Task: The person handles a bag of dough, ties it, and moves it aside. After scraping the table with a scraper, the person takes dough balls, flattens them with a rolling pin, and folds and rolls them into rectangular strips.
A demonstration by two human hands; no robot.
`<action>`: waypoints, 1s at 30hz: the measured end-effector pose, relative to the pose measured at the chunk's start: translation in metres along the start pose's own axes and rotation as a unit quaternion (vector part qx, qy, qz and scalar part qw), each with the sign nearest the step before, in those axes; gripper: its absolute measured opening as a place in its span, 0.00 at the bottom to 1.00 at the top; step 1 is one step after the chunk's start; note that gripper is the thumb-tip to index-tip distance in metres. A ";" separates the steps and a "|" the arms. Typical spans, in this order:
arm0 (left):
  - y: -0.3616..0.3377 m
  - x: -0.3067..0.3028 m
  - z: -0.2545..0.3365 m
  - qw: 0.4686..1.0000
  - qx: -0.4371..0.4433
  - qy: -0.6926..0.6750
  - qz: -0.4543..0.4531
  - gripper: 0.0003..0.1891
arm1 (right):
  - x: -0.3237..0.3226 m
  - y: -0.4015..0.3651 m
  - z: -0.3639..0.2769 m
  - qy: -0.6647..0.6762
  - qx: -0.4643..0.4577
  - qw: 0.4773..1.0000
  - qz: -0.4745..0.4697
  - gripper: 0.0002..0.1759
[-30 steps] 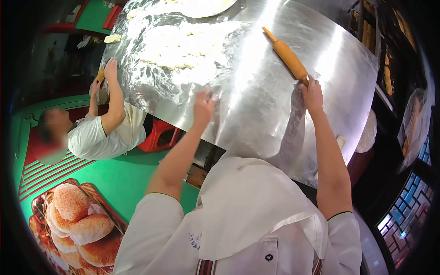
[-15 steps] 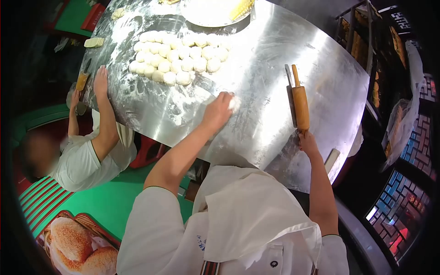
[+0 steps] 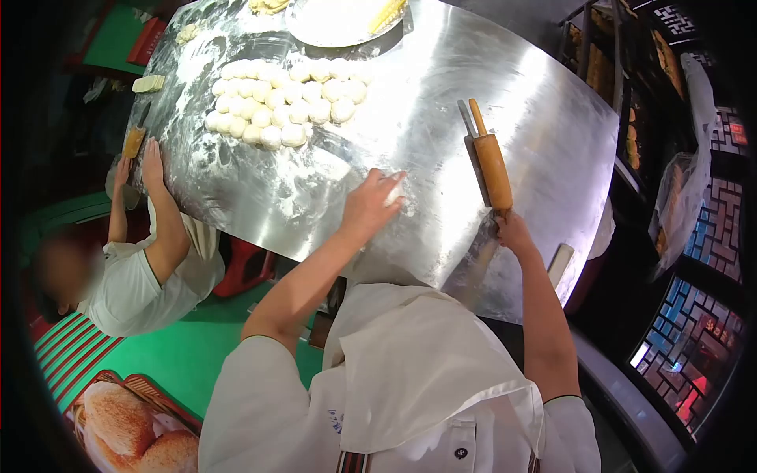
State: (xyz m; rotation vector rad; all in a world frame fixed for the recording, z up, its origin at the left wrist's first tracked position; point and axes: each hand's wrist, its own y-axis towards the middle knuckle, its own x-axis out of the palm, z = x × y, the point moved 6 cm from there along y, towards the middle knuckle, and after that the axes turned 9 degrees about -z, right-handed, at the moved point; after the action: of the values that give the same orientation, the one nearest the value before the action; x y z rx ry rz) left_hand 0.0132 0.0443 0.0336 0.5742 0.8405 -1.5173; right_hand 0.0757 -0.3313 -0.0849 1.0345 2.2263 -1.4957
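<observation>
Left hand (image 3: 369, 206): fingers (image 3: 388, 183) bunched together, curled over a small dough piece (image 3: 397, 191), pinning it to the steel table (image 3: 441, 71); only the far edge of the dough shows past the fingertips. Right hand (image 3: 512, 233): fingers wrapped tight on the near handle of the wooden rolling pin (image 3: 492, 160). The pin lies flat on the table, its long axis pointing away from the person, with its reflection just beside it on the left. Dough piece and pin are near each other but apart, with bare steel between them. Both sit in the near half of the table, the dough on a floured patch. Further out, to the left: a tight cluster of dough balls (image 3: 276, 98), touching one another, in loose flour. Past that, at the far edge, a round plate (image 3: 327, 27) with a yellow item on it; I can't tell what that is. On the left side of the table a co-worker's hand (image 3: 151, 162) rests flat on the edge, just beside a small wooden tool (image 3: 132, 142). A pale dough block (image 3: 148, 83) lies beyond it. Green floor (image 3: 181, 355) below.
</observation>
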 end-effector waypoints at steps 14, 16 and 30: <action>-0.026 0.087 0.050 0.992 0.012 0.046 -0.117 0.23 | 0.000 -0.044 -0.029 -0.073 0.026 0.997 -0.023 0.19; -0.025 0.090 0.055 0.990 0.017 0.113 -0.088 0.24 | -0.003 -0.050 -0.032 -0.072 0.013 0.997 -0.018 0.18; 0.012 0.113 0.073 0.975 0.070 0.198 -0.075 0.37 | 0.001 -0.108 -0.019 0.069 -0.010 0.987 0.145 0.26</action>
State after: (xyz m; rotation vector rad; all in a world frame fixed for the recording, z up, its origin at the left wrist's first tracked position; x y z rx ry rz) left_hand 0.0191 -0.0831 -0.0114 0.9568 1.1045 -1.6348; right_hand 0.0043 -0.3370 -0.0018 1.4250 2.0621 -1.3083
